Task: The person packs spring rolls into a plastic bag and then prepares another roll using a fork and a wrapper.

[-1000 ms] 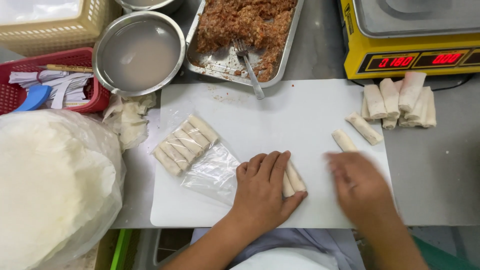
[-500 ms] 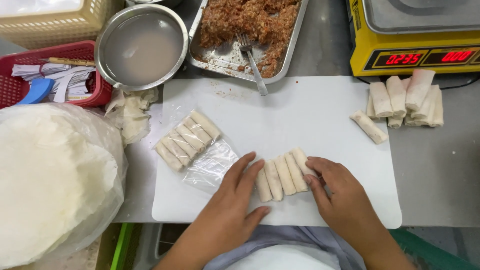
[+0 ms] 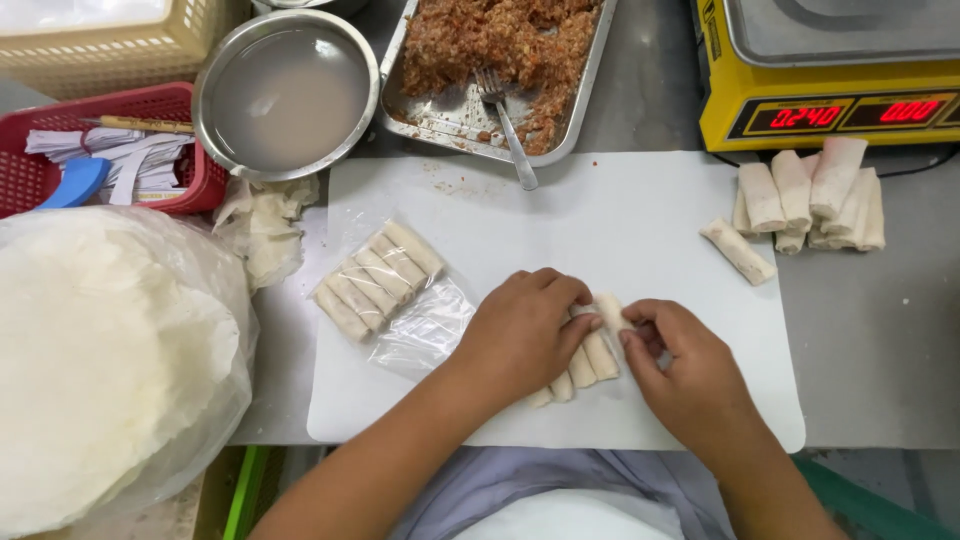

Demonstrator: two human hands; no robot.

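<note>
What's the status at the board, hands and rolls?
Left hand and right hand both pinching the row of spring rolls on the white cutting board. Bagged rolls lie left, apart. Nothing obstructing.

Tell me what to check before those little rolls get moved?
1. Both hands on the rolls: left hand covers the row of rolls, right hand pinches its end. Ok.
2. Rolls lined up side by side: partly hidden. Cannot tell.
3. Filled clear bag lying apart from the hands. Ok.
4. Bare space on the white board. Ok.
5. Fork out of the way, resting in the filling tray. Ok.
</note>
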